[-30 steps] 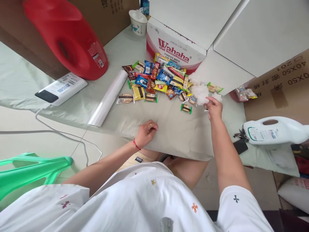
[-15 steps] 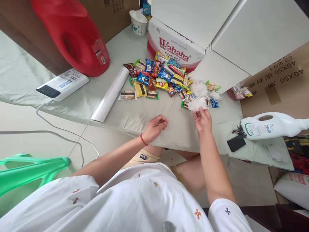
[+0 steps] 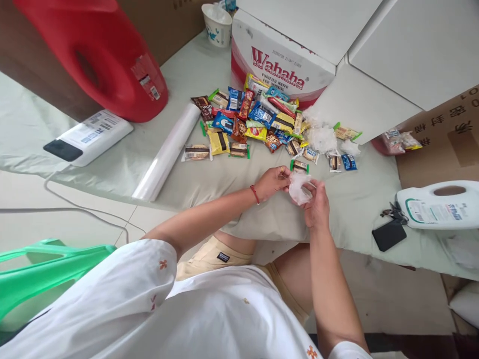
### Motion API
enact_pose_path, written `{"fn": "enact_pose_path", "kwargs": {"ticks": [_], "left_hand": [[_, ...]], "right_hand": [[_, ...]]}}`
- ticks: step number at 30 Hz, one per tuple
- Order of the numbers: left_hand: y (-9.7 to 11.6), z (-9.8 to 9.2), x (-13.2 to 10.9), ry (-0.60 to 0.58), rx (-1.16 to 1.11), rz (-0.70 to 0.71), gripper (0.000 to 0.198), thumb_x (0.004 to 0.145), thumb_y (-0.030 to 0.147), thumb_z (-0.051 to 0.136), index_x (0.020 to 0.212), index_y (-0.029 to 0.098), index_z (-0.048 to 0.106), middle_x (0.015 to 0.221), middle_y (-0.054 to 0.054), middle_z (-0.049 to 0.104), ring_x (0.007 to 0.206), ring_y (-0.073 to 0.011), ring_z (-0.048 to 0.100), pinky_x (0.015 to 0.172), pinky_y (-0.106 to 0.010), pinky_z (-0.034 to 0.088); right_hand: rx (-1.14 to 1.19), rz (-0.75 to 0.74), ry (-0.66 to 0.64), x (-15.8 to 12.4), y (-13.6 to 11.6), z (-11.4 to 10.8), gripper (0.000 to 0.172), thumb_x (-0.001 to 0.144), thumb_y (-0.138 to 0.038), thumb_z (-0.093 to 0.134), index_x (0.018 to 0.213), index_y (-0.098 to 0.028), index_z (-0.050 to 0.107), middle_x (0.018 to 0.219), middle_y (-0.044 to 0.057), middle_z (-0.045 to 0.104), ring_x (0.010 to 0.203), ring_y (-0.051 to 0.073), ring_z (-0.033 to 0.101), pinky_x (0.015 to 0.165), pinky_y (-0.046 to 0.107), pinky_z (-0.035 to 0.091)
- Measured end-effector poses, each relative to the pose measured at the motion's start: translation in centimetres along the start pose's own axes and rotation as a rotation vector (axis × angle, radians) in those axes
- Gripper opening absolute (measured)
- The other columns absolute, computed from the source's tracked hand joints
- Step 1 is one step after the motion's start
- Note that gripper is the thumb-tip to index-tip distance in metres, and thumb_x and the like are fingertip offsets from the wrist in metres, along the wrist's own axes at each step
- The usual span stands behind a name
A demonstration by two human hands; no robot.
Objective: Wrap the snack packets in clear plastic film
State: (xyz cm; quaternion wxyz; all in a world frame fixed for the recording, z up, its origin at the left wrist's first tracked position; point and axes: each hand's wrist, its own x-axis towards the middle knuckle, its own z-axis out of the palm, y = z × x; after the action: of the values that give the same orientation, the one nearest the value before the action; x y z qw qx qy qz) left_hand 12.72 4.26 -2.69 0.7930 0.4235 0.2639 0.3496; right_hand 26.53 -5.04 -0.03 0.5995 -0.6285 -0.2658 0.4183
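Between my two hands is a crumpled translucent plastic bag [image 3: 299,188], held above the front of the cloth-covered table. My left hand [image 3: 275,182], with a red string at the wrist, pinches the bag's left side. On its right side, the fingers of my right hand [image 3: 316,203] are closed around the edge. Just behind the bag lies a small green-ended snack packet [image 3: 299,165]. Beyond it spreads a pile of wrapped snacks [image 3: 258,117] in several colours, with more crumpled clear bags [image 3: 321,137] at its right.
A roll of clear plastic film [image 3: 168,154] lies left of the snacks, near a white sealing device [image 3: 90,137] and a red jug [image 3: 108,65]. Behind stands a Wahaha carton [image 3: 277,60]. At right are a white bottle [image 3: 437,204] and a black wallet-like item [image 3: 389,234] with keys.
My right hand has drawn the plastic bag from the pile towards me. My left hand has moved right and taken hold of it. The view has shifted slightly.
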Motion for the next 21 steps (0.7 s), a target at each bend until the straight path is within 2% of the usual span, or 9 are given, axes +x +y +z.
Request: {"fn": "enact_pose_path", "kwargs": {"ticks": [2,4,7,11,14,16,19,21], "left_hand": [[-0.5,-0.2,0.4,-0.064,0.016,0.012,0.043,0.070,0.034,0.090,0.086,0.016,0.055,0.071,0.006,0.060,0.059,-0.0065,0.058,0.060,-0.021,0.047],[-0.6,-0.6,0.4,-0.096,-0.010,0.004,0.047,0.069,0.039,0.091,0.087,0.018,0.052,0.069,0.007,0.060,0.056,-0.0070,0.058,0.059,-0.021,0.046],[-0.2,-1.2,0.2,-0.105,-0.098,-0.032,0.051,0.068,0.043,0.089,0.087,0.020,0.048,0.068,0.007,0.060,0.056,-0.0085,0.060,0.056,-0.021,0.045],[0.2,-1.6,0.2,-0.152,-0.154,-0.079,0.050,0.068,0.044,0.088,0.088,0.021,0.049,0.072,0.006,0.059,0.062,-0.0104,0.063,0.059,-0.021,0.044],[-0.2,-1.5,0.5,-0.089,0.001,0.093,0.040,0.068,0.035,0.087,0.082,0.019,0.053,0.079,0.004,0.058,0.072,-0.0095,0.059,0.071,-0.023,0.047],[-0.5,-1.4,0.6,-0.012,0.152,0.246,0.030,0.071,0.027,0.083,0.078,0.017,0.056,0.088,0.001,0.058,0.082,-0.0105,0.057,0.080,-0.025,0.048],[-0.5,-1.3,0.3,-0.002,0.284,0.354,0.020,0.076,0.024,0.076,0.076,0.017,0.057,0.099,-0.003,0.055,0.092,-0.0143,0.057,0.081,-0.026,0.049],[-0.2,-1.1,-0.3,-0.073,0.346,0.365,0.020,0.077,0.026,0.077,0.079,0.018,0.059,0.101,-0.005,0.054,0.093,-0.0160,0.057,0.077,-0.025,0.048]], "right_hand": [[-0.063,0.032,0.013,-0.2,0.3,0.7,0.065,0.077,-0.069,0.076,0.126,-0.030,0.056,0.124,0.005,0.065,0.087,0.018,0.069,0.057,0.028,0.056],[-0.114,0.038,0.023,-0.3,0.6,1.5,0.067,0.071,-0.060,0.083,0.124,-0.029,0.056,0.111,0.003,0.068,0.077,0.016,0.066,0.051,0.025,0.052],[-0.083,-0.005,0.026,0.1,0.7,2.2,0.055,0.071,-0.053,0.084,0.113,-0.025,0.061,0.081,-0.004,0.063,0.061,0.011,0.054,0.043,0.021,0.039],[-0.040,-0.018,0.040,0.5,0.2,1.5,0.046,0.068,-0.046,0.085,0.103,-0.022,0.066,0.074,-0.005,0.063,0.056,0.009,0.047,0.041,0.020,0.027],[-0.029,-0.047,0.180,0.4,-0.2,0.7,0.046,0.063,-0.043,0.089,0.098,-0.021,0.067,0.079,-0.003,0.066,0.060,0.009,0.052,0.046,0.019,0.033],[-0.008,-0.049,0.270,0.2,-0.4,0.5,0.048,0.064,-0.050,0.088,0.096,-0.020,0.068,0.080,-0.002,0.068,0.064,0.011,0.056,0.050,0.020,0.038],[0.016,0.034,0.214,-0.2,-0.4,0.8,0.057,0.075,-0.071,0.073,0.099,-0.020,0.070,0.081,0.000,0.068,0.059,0.011,0.054,0.049,0.022,0.037],[0.029,0.036,0.142,-0.2,-0.2,1.4,0.056,0.074,-0.071,0.075,0.098,-0.020,0.070,0.083,0.000,0.070,0.060,0.011,0.055,0.052,0.023,0.039]]}}
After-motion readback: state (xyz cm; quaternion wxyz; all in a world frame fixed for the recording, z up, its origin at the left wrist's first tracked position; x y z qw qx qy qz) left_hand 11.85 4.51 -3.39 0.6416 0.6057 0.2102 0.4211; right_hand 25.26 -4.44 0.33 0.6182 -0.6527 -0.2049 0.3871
